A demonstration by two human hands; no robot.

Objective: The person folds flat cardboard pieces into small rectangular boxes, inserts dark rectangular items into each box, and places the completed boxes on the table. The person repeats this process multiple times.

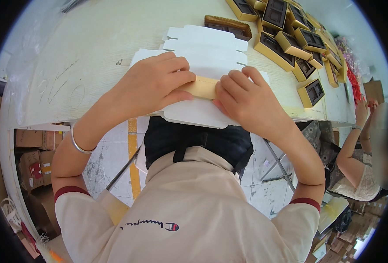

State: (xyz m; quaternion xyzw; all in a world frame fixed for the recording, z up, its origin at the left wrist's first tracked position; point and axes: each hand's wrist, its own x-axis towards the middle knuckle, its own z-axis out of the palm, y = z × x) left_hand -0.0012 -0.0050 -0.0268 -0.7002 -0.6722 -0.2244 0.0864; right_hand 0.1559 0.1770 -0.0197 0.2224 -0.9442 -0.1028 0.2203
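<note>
Between my two hands a small gold cardboard box piece [204, 87] lies crosswise, over flat white box blanks [205, 52] with cut tabs along their sides. My left hand [161, 79] pinches its left end, thumb below and fingers above. At its right end my right hand [244, 94] grips with curled fingers, which hide that end. The white blanks are stacked unevenly and reach out past the table's near edge.
Gold boxes with dark brown inserts [286, 35] are heaped at the far right, and one stands apart [311, 93]. A brown tray with gold trim [228, 27] sits beyond the blanks. At right, another person's arm [351, 149] reaches to the table. Cartons [34, 168] fill a shelf below left.
</note>
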